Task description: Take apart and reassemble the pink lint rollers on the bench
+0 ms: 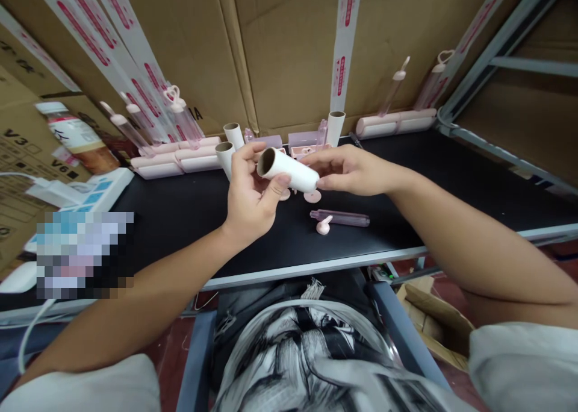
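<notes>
My left hand [250, 198] is wrapped round a white cardboard tube [293, 170], its thumb along the near side. The tube is tilted, with its open brown-lined end to the left. At the tube's right end, the fingers and thumb of my right hand [350, 170] close on it. Below the tube, a clear purple plastic tube [341, 218] lies on the black table [280, 249], beside a small pink cap-like piece [324, 225]. A round pink disc [312, 196] lies just under the held tube, and small pink parts behind are partly hidden by my hands.
More white tubes stand behind, one at the left [233, 135] and one at the right [335, 129]. Pink holders [180, 159] with clear wands line the back left; another pink holder [397, 123] is back right. A drink bottle [76, 136] and power strip [99, 192] are left.
</notes>
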The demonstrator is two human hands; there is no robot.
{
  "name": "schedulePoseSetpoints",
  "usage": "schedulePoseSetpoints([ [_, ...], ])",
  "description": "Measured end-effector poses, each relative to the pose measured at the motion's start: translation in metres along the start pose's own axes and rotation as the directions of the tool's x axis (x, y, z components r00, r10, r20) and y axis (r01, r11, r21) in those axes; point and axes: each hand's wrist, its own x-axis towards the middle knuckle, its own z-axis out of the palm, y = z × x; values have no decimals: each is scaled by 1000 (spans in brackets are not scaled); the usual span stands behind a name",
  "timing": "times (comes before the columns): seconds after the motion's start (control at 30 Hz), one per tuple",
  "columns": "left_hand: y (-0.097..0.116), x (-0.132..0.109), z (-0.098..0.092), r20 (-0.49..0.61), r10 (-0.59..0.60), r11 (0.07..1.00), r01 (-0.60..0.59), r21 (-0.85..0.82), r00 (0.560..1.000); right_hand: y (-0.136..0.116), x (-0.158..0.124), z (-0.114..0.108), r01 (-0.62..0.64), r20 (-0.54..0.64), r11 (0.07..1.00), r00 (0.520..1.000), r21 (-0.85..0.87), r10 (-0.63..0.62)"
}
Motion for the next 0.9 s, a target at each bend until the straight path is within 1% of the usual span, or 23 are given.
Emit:
schedulePoseSetpoints([
  [0.07,4,2,-2,-43,-8,1000,9,23,999,1,1,-2,11,-37,990,999,144,-5],
  [0.13,7,3,-4,-63,2,1000,-1,16,998,2,1,-3,11,-76,972,997,233,7],
  [0.2,6,4,-5,-66,18,999,-21,-44,998,2,1,-2,4,-98,958,995,287,25],
  [0.27,1,5,-5,-74,24,990,-34,-139,997,2,1,-1,7,-119,947,992,322,34],
  [0.43,-17,10,-1,-97,44,921,-78,-381,994,5,2,1,66,-181,929,983,364,1],
  [0.53,-19,11,0,-106,23,891,-68,-450,994,6,2,2,81,-212,918,977,389,4],
  [0.67,-16,10,0,-118,5,880,-60,-471,993,5,2,2,56,-219,911,975,408,38],
  [0.9,-16,10,0,-115,3,899,-53,-434,993,4,2,5,52,-239,906,970,420,55],
])
